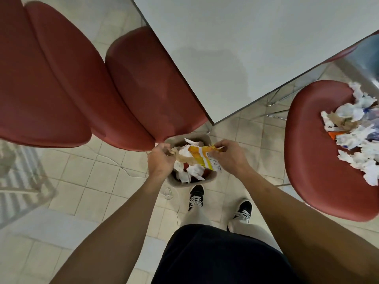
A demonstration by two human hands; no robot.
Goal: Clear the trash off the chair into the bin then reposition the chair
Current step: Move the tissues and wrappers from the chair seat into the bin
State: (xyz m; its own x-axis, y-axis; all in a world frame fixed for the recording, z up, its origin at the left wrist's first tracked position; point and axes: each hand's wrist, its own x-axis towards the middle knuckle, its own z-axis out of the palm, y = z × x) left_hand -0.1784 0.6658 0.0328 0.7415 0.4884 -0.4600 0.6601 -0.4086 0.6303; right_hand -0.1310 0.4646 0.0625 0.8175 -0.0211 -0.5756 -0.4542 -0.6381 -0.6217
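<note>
A small beige bin (207, 180) stands on the floor in front of my feet, filled with crumpled white paper and red scraps. Both hands hover over it. My right hand (229, 155) pinches a yellow and white wrapper (202, 156) that stretches across the bin's opening. My left hand (161, 160) grips a crumpled brown paper (180, 155) at the bin's left rim. To the right stands a red chair (311, 144) with a pile of crumpled white tissues and wrappers (356, 130) on its seat.
A white table (246, 48) fills the upper middle, its corner close above the bin. Three red chairs (61, 78) line its left side. A thin white cable (170, 193) lies on the tiled floor beside my left shoe. A striped rug (18, 173) lies at far left.
</note>
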